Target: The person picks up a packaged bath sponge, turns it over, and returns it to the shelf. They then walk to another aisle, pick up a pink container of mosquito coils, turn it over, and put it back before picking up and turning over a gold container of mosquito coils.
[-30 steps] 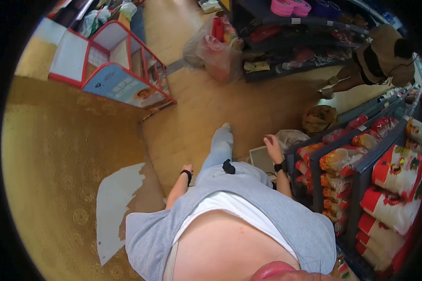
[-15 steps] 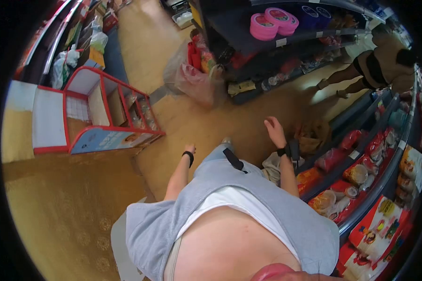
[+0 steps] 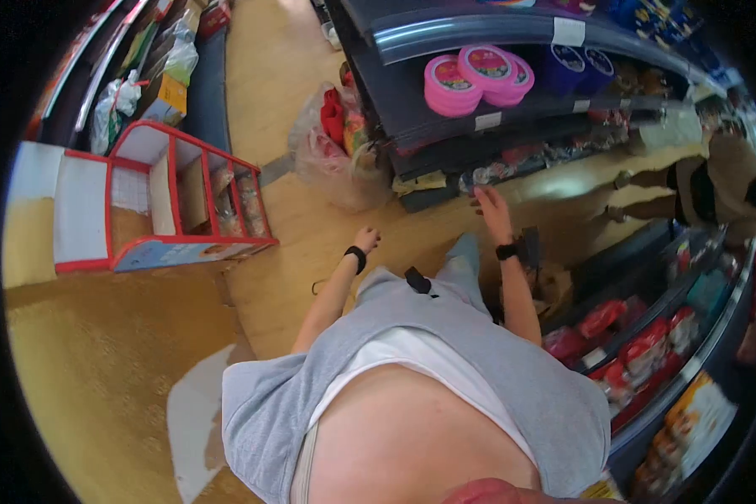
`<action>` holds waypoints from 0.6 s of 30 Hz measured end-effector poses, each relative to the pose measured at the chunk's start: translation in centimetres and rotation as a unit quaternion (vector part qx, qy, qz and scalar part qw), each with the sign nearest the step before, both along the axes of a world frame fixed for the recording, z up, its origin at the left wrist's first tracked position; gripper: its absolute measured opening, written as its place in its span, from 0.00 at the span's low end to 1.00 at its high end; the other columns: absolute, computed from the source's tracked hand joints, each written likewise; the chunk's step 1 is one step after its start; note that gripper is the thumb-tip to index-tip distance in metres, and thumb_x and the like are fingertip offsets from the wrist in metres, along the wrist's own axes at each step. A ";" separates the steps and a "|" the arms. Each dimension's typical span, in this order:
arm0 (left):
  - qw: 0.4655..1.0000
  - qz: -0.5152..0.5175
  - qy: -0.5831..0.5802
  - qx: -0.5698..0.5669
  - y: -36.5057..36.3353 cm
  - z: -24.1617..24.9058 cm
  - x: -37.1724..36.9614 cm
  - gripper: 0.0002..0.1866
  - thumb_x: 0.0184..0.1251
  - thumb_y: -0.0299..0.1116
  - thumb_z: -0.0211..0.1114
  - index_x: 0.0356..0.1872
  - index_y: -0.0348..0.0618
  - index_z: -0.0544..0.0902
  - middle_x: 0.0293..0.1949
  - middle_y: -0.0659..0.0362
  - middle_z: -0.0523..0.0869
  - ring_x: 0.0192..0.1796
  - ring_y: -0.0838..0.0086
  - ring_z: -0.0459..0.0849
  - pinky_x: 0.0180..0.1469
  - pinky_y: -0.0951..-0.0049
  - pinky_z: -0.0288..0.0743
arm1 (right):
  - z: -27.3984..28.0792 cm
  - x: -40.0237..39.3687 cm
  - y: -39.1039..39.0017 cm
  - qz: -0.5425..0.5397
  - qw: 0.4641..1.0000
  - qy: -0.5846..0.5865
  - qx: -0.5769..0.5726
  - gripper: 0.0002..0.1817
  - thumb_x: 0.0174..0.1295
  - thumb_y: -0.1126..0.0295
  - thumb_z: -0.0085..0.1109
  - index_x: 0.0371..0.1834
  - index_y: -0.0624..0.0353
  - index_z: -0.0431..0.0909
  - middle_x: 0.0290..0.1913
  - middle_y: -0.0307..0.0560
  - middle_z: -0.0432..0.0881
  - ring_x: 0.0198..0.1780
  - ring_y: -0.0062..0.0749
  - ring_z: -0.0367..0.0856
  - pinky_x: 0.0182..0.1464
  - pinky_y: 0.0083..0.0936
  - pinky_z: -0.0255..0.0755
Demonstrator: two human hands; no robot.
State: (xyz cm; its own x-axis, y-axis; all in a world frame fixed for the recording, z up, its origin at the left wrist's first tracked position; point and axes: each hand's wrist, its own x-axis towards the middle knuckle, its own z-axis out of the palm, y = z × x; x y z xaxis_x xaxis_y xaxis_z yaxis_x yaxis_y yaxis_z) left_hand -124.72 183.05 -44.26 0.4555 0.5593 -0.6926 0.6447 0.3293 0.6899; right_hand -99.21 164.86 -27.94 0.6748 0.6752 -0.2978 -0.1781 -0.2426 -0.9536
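Note:
My left hand [image 3: 368, 238] hangs in front of my left hip with a black band at the wrist. Its fingers are loosely bent and hold nothing. My right hand [image 3: 491, 210], also with a black wristband, reaches forward over the floor, fingers apart and nothing in them. The lower edge of a dark shelf unit [image 3: 428, 198] appears just beyond it. On that unit stand round pink tubs [image 3: 479, 80] and dark blue tubs [image 3: 581, 69]. A clear plastic bag with red things [image 3: 338, 160] sits on the floor at the unit's end, ahead of my left hand.
A red-and-white display rack [image 3: 176, 202] stands at the left, with stocked shelving [image 3: 139, 80] behind it. Red packets [image 3: 638, 353] fill low shelves on the right. A brown bag [image 3: 553, 290] is beside my right forearm. Another person [image 3: 697, 185] is farther along the right aisle.
I have stepped forward and my view has shifted: the pink tubs look closer and lower. My left hand has swung forward and right; my right hand is slightly farther forward. Both remain without anything held.

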 end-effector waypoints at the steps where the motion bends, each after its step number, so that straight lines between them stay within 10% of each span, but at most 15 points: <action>1: 0.999 0.043 -0.003 -0.019 -0.9 -0.4 0.3 0.12 0.54 0.40 0.51 0.32 0.42 0.72 0.25 0.59 0.78 0.20 0.76 0.73 0.18 0.75 0.64 | 0.6 2.6 1.0 -0.003 1.000 0.004 0.005 0.19 0.57 0.59 0.52 0.43 0.64 0.71 0.38 0.43 0.76 0.37 0.26 0.73 0.40 0.23 0.67; 10: 0.963 0.247 0.038 -0.104 -11.5 1.6 1.4 0.17 0.55 0.43 0.49 0.42 0.45 0.71 0.38 0.57 0.79 0.32 0.71 0.76 0.32 0.69 0.67 | 9.4 16.3 8.3 0.077 0.990 0.120 0.003 0.24 0.53 0.47 0.51 0.41 0.57 0.73 0.33 0.39 0.79 0.28 0.19 0.73 0.27 0.17 0.65; 18: 0.939 0.336 -0.034 -0.069 -14.1 5.9 2.7 0.20 0.58 0.46 0.48 0.45 0.44 0.71 0.41 0.57 0.79 0.37 0.72 0.77 0.35 0.70 0.67 | 6.3 18.7 12.0 0.056 0.964 0.253 0.060 0.17 0.53 0.54 0.54 0.37 0.56 0.73 0.28 0.40 0.77 0.19 0.19 0.69 0.21 0.13 0.60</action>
